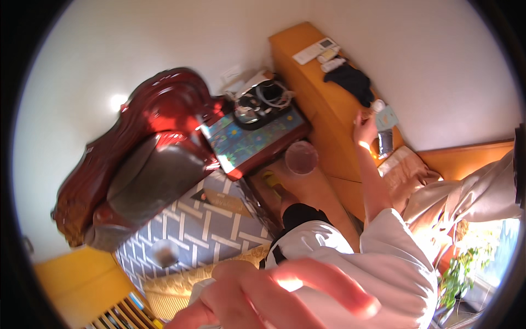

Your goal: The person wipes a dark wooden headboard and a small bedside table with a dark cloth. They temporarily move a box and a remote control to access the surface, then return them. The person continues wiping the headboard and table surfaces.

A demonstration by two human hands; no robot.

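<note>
Close to the camera, my left hand [263,292] is raised with its fingers bent and apart, and nothing shows in it. My right hand [365,126] reaches to the top of a long wooden cabinet [304,82]; a small brownish thing shows at its fingers, too small to name. Just beyond that hand are a pale green card or packet [386,117] and a white round-topped container [377,105]. A dark packet [385,143] lies beside the wrist. Farther along the cabinet lie a black cloth [351,81], small bottles [333,64] and a white remote control [314,51].
A nightstand [263,144] with a flower-patterned top carries a dark tray of cables [259,103]. A carved red wooden headboard [164,98] stands at the left over a patterned bed cover [197,230]. A round bin [301,158] is on the floor. Curtains [460,197] hang at the right.
</note>
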